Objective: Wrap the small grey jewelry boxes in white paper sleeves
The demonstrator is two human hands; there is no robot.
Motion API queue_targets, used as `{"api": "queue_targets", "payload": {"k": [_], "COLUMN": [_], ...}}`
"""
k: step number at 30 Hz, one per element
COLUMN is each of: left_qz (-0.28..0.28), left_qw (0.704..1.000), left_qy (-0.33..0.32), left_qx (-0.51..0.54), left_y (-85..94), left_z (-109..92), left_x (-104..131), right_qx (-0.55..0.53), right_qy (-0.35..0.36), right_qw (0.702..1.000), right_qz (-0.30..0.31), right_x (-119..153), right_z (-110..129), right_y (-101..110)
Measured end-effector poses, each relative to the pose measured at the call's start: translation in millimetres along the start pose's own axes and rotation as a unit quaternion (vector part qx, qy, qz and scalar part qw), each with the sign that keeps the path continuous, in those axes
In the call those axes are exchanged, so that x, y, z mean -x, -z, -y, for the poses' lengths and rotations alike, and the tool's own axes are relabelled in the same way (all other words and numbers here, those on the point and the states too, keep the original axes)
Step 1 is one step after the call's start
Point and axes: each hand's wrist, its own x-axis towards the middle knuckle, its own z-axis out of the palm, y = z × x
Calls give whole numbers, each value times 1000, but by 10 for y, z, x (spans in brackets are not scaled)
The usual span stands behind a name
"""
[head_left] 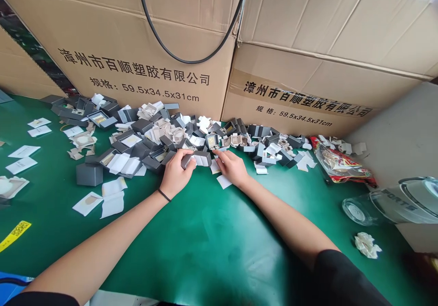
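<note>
My left hand (178, 171), with a black band at the wrist, grips a small dark grey box (202, 159) at its left end. White paper or lining shows inside the box. Just right of the box, my right hand (232, 165) has its thumb and fingers together at the edge of the pile; what they hold, if anything, is too small to make out. Behind both hands spreads a heap of dark grey boxes (141, 126) mixed with crumpled pale inserts (168, 132). A white paper piece (224, 182) lies on the green table beside my right hand.
Large cardboard cartons (143, 37) stand behind the heap, with a black cable (191, 61) hanging before them. At the right are a red food packet (342, 162), a clear bottle (393, 203) and crumpled tissue (367, 245). A yellow strip (15, 235) lies at the left.
</note>
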Motion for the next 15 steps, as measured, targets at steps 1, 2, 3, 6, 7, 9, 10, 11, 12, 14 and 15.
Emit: {"api": "queue_targets", "payload": {"k": [1, 2, 3, 6, 7, 9, 10, 11, 12, 14, 15], "left_qz": [2, 4, 11, 74, 99, 132, 136, 136, 132, 121, 117], "left_qw": [1000, 999, 998, 989, 984, 975, 972, 971, 970, 969, 968], "left_qy": [-9, -23, -41, -115, -140, -175, -186, -194, -201, -212, -217], "left_qx": [-12, -25, -36, -48, -45, -37, -35, -34, -35, -38, -39], "left_y": [-3, -5, -7, -16, -20, -26, -29, -31, -31, -30, -29], "left_z": [-14, -31, -49, -89, -96, -99, -97, -92, -87, -76, -70], "left_x": [10, 22, 37, 83, 97, 115, 118, 120, 119, 117, 117], "right_qx": [-29, -60, -90, -146, -152, -154, -150, -146, -141, -134, -133], "right_qy": [-10, -16, -12, 36, 48, 43, 27, 9, -9, -28, -26], "right_qw": [999, 997, 995, 989, 987, 987, 988, 989, 990, 991, 991], "right_qz": [-25, -43, -48, -19, -9, 1, 3, 5, 6, 4, 2], "right_x": [12, 27, 42, 76, 83, 87, 86, 85, 83, 80, 80], "right_z": [21, 48, 79, 157, 174, 195, 202, 206, 210, 216, 218], "right_y": [3, 4, 3, -3, -5, -5, -3, 0, 5, 15, 19]}}
